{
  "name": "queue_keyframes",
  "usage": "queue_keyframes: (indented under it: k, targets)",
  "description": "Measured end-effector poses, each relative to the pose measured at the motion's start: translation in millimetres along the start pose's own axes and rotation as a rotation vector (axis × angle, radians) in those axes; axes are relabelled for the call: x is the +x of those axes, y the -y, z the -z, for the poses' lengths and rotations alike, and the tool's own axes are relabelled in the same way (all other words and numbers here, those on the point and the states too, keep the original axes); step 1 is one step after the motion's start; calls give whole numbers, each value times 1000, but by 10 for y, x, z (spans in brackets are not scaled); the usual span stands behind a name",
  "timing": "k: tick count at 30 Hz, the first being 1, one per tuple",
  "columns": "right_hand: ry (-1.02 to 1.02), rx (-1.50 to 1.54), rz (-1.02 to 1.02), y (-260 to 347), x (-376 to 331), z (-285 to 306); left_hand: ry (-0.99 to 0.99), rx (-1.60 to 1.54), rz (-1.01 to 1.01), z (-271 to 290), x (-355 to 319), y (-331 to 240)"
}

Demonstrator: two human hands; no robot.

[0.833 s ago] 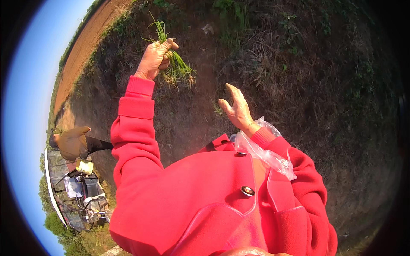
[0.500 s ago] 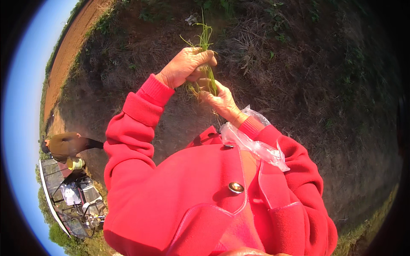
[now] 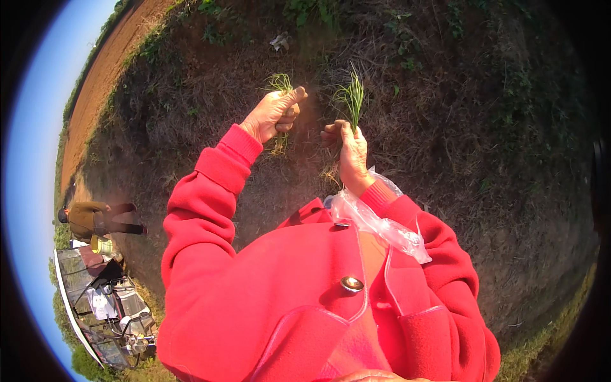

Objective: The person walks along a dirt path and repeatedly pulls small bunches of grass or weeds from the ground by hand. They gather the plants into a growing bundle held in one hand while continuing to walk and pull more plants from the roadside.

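Observation:
My left hand (image 3: pixel 272 116) is closed round a small bunch of thin green shoots (image 3: pixel 279 81). Its leaf tips stick out above the fist, and pale stringy ends hang below. To the right and a little lower, my right hand (image 3: pixel 353 156) grips a second bunch of grass-like green shoots (image 3: pixel 354 99), leaves pointing up and thin root-like strands (image 3: pixel 331 173) trailing under the fingers. A gap separates the two hands. From my right forearm hangs a crumpled clear plastic bag (image 3: pixel 382 224), lying against my red coat.
Dry grass, dirt and low green weeds (image 3: pixel 312 13) cover the ground. At the left, another person (image 3: pixel 86 219) bends beside a yellowish bucket (image 3: pixel 102 244) and a small open-sided vehicle (image 3: pixel 105 302) with a canopy. Beyond lies a brown field (image 3: pixel 108 83).
The hands were together on one bunch of shoots. Now they are apart, each with its own bunch, the right hand having moved rightward. At the left, the other person has shifted posture.

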State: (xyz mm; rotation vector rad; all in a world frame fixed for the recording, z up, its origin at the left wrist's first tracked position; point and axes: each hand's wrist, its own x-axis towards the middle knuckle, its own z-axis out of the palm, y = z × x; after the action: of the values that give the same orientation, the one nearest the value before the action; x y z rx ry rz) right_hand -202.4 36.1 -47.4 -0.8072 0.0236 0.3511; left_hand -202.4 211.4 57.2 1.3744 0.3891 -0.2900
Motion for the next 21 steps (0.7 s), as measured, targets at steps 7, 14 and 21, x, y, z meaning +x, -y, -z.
queue_keyframes:
  k: [7, 14, 21]
  targets:
    - [199, -83, -134, -132, -124, -51, -88, -274, -100, -384, 173, 395]
    - [223, -42, -374, -128, -144, 53, -76, -427, -148, -384, 408, 650]
    - [86, -71, -363, -50, -140, 183, -321, -321, -238, -147, 297, 901]
